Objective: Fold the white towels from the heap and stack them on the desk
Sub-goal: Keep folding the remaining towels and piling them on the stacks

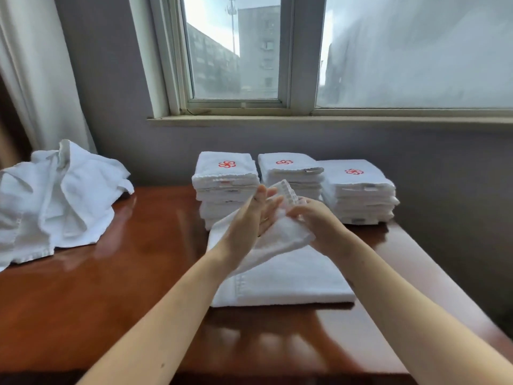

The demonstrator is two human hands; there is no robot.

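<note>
Half-folded white terry towel point(291, 279) lay on glossy reddish wooden surface point(125, 287), far end raised between our fingers. Our right hand point(313, 222) pinched raised edge, fingers curled; left hand point(254, 215) fingers straight, flat against flap. We judged: align edges before lowering. Just beyond fingers: folded white towel stacks point(358, 190).

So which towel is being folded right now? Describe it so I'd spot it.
Under the window stands a reddish desk with three neat stacks at its back. Just before them lies one towel. Unlike the red-emblemed stacks and the crumpled heap at left, it is single and mostly flat, its far end held up by the right hand.
</note>
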